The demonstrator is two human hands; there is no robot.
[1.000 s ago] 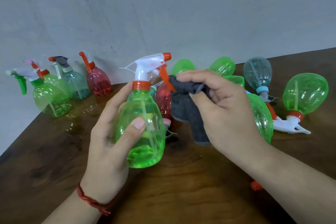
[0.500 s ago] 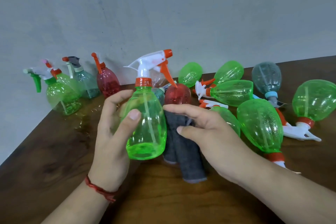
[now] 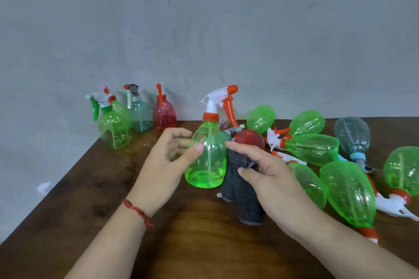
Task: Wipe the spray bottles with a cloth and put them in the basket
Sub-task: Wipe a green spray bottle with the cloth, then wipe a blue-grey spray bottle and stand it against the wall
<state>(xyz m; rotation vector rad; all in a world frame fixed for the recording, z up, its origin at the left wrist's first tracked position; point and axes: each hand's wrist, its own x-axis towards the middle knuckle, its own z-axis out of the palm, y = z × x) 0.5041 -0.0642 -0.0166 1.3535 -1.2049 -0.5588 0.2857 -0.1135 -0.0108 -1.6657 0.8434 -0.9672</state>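
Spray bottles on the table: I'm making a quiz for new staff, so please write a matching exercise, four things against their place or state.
1. green bottle in front
2. grey cloth
3. red bottle at the back left
4. blue-grey bottle

A. lies tipped over at the right
B. stands by the wall
C. held by the left hand
D. pinched by the right hand

Pairs: 1-C, 2-D, 3-B, 4-A

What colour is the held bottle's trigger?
Orange trigger on the green spray bottle; head view.

Glossy translucent plastic bottle [image 3: 207,161], matt grey cloth [image 3: 244,197], polished wood table [image 3: 181,244].
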